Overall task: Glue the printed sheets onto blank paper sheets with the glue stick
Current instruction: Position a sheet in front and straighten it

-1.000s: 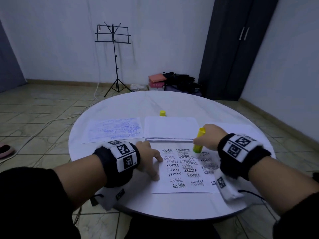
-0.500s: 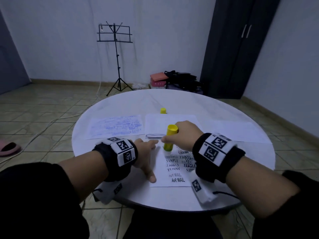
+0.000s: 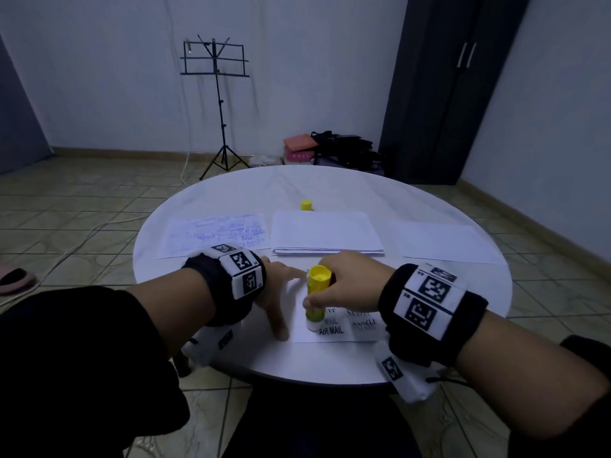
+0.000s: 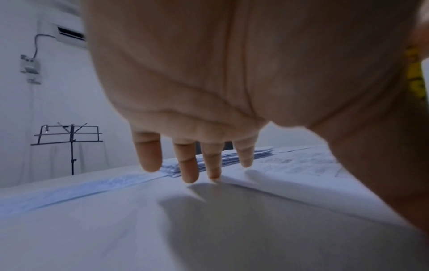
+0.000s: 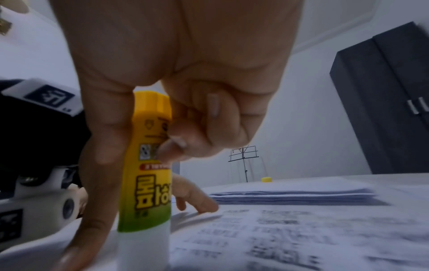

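Head view: right hand (image 3: 344, 285) grips the glue stick (image 3: 316, 297) upright, tip down on the printed sheet's (image 3: 334, 332) near-left part, nearer than half a second ago; left hand (image 3: 276, 292) lies spread just left of it. Left wrist view: fingers (image 4: 188, 165) straight, tips at the sheet's edge on the table (image 4: 116, 229). Right wrist view: thumb and curled fingers clamp the stick's yellow barrel.

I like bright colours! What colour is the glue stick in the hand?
Yellow, fading to green, with a white bottom end: the glue stick shows best in the right wrist view.
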The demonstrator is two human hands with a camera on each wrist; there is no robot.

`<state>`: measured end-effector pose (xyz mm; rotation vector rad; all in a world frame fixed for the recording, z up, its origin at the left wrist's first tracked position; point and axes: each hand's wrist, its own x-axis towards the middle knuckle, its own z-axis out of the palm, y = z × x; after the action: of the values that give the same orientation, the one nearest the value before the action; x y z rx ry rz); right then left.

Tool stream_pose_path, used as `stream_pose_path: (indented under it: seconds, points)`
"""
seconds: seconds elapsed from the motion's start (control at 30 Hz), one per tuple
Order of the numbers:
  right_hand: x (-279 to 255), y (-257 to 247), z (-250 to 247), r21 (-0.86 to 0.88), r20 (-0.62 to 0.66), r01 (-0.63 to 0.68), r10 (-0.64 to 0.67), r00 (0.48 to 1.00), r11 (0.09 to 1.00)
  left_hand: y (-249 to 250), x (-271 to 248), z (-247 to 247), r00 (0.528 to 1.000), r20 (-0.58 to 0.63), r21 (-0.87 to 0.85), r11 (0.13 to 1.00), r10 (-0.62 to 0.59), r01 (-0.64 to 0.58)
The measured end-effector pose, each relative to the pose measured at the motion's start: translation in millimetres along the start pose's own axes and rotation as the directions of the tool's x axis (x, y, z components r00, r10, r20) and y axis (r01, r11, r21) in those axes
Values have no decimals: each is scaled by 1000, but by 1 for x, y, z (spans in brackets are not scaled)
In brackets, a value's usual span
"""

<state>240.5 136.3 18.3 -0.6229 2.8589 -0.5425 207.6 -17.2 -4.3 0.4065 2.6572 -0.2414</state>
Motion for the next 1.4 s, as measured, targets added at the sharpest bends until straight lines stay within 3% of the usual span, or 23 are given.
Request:
stream_pose_path:
  seconds: [0.3, 0.5, 0.7, 0.93, 1.13, 1.4]
  points:
    - [-44, 65, -26, 30, -13, -178, 178, 984, 984, 11, 6, -9, 999, 21, 155, 987, -45, 41]
    - [-45, 93, -42, 16, 15, -269, 268, 963, 963, 15, 8, -10, 999, 15, 223, 974, -52, 47]
    - [-13, 94, -46, 61, -147, -349, 354, 924, 935, 13, 9, -10, 998, 45, 169, 985, -46, 38]
    - [-22, 91, -46, 20, -62, -388, 388, 920, 922, 16, 9, -12, 998, 43, 158, 986, -54, 47]
    - [-59, 92, -50, 112, 65, -384, 379, 923, 916, 13, 6, -11, 995, 45, 90, 992, -89, 85]
    - [-58, 123, -47, 291, -5, -452, 474, 880, 843, 15, -2, -9, 998, -5, 117, 991, -69, 69]
